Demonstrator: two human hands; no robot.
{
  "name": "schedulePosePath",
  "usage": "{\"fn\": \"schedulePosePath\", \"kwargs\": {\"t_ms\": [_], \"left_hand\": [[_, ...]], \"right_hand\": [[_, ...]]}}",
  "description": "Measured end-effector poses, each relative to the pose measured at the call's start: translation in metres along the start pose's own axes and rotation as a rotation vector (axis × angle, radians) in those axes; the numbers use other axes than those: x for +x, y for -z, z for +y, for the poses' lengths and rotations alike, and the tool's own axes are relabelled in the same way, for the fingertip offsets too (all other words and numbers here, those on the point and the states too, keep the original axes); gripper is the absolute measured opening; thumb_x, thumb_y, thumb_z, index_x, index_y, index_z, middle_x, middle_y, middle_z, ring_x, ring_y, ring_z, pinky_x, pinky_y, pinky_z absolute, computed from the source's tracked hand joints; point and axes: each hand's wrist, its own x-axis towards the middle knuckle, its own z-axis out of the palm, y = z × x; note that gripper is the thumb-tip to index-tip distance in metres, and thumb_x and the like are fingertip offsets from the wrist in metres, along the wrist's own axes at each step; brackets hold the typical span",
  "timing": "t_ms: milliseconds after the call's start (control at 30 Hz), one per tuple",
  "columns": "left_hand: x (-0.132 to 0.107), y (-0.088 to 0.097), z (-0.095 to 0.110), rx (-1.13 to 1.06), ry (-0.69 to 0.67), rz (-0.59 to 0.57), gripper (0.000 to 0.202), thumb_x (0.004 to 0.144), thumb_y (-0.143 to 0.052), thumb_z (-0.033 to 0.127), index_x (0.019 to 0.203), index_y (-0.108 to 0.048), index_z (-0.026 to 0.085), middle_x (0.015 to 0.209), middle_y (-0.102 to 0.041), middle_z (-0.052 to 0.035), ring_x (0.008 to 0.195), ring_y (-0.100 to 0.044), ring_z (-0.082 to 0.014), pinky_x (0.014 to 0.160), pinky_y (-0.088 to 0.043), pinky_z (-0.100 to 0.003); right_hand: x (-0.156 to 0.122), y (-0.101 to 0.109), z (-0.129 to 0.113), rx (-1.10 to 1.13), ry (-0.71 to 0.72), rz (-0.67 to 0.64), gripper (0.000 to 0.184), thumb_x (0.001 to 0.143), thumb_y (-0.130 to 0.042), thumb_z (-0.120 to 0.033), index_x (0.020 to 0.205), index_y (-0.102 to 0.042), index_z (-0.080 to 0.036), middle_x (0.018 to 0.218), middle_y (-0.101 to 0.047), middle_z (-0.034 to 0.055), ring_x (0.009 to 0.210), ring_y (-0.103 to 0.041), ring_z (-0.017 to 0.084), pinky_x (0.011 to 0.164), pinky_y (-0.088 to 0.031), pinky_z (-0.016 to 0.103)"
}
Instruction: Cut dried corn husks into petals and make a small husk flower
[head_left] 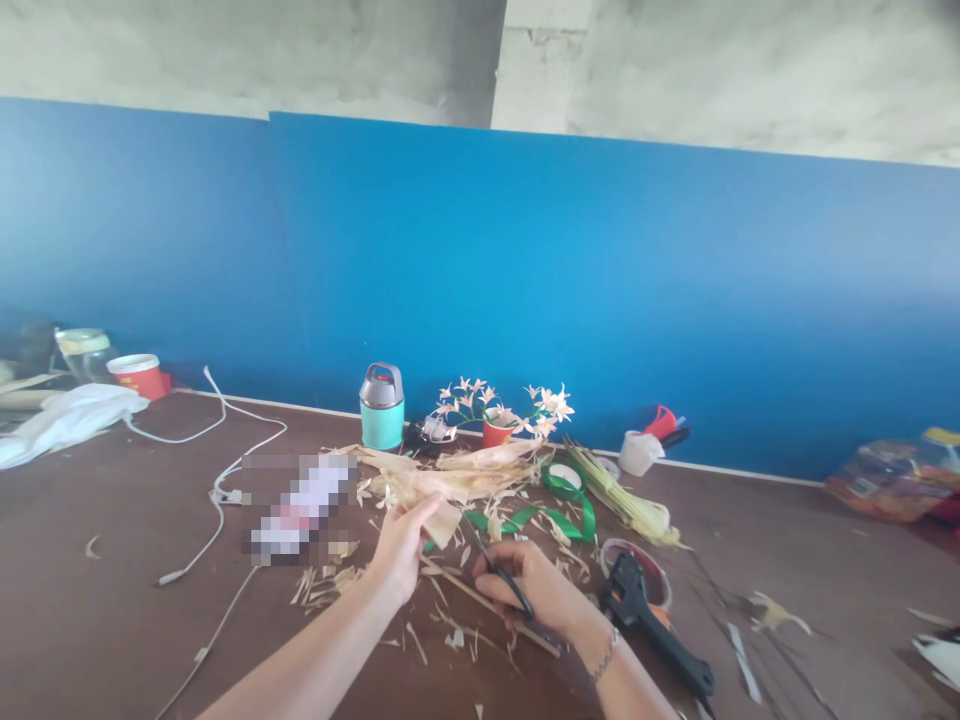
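Note:
My left hand [405, 540] is closed on a pale dried corn husk [447, 524], gripping it near its lower end. My right hand [529, 585] is wrapped round a pair of dark-handled scissors [511, 584], whose blades point up and left at the edge of the husk. Just beyond my hands lies a pile of more husks [487, 470]. Cut scraps [326, 588] are strewn over the brown table around both hands. Green ribbon [577, 515] trails from its roll behind the scissors.
A black glue gun [652, 620] rests right of my right hand, against a round dish [630, 550]. Behind stand a teal flask [382, 408], a red cup [498, 428] with pale flowers [553, 402], and a white cup [639, 453]. A white cable [217, 500] runs along the left.

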Motion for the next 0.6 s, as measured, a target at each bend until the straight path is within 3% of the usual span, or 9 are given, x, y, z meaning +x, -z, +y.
{"fn": "schedulePosePath", "kwargs": {"t_ms": [600], "left_hand": [[-0.0066,-0.0018,-0.0048,0.006,0.069,-0.090,0.023,0.061,-0.075,0.024,0.078,-0.066,0.012,0.068,-0.072,-0.0060,0.062,-0.066,-0.0176,0.060,-0.049,-0.025]], "right_hand": [[0.0030,-0.0006,0.0035,0.011,0.069,0.058,0.027,0.069,-0.065,-0.040,0.074,-0.058,-0.015,0.044,-0.045,-0.0072,0.037,-0.042,0.006,0.036,-0.032,0.016]]}}
